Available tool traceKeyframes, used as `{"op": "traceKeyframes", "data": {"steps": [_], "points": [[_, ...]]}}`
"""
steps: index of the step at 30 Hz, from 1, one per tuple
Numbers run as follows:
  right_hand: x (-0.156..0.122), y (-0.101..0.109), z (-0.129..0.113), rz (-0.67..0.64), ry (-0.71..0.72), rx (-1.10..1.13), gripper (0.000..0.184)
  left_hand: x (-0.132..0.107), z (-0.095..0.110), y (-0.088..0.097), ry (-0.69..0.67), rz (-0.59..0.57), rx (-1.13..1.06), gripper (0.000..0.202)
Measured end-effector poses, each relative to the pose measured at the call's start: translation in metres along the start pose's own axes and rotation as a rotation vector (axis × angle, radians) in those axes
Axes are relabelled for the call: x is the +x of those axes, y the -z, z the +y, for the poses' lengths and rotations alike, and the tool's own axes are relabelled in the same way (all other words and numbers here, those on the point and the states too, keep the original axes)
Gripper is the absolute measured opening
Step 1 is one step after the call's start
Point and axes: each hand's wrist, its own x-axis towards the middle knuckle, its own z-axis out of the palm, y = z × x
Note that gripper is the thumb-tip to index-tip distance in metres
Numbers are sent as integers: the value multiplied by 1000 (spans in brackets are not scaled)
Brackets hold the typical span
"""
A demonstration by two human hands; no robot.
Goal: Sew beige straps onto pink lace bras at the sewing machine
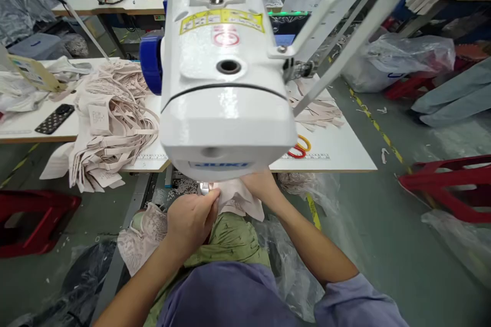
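A white sewing machine fills the middle of the view, its head hiding the needle area. Under its front end lies a pale pink fabric piece, its lower edge hanging over my lap. My left hand is closed, thumb and fingers pinching the fabric's left side beside a small shiny metal part. On the fabric's right side rests my right hand; the machine head covers its fingers. A pale lace garment part hangs to the left of my left hand.
Pale pink garments with straps are heaped on the table at left, near a patterned phone. Red and yellow-handled scissors and fabric strips lie at right. Red stools flank the workplace. Someone's legs show at far right.
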Motion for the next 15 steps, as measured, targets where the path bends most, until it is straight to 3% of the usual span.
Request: {"op": "traceKeyframes", "data": {"steps": [4,9,11,13,15], "points": [[-4,-4,-3,9,-45,119,20,-4,-4,4,128,-49,-135,27],[-37,-18,2,-81,-312,719,29,-12,-8,15,255,-153,-341,28],[-59,-23,6,-89,-392,848,31,-18,-6,20,266,-197,-379,28],[-85,-25,8,-36,-348,781,28,-24,0,23,254,-248,-365,26],[-108,-24,8,-2,-151,571,18,-29,6,22,175,-311,-333,38]]}}
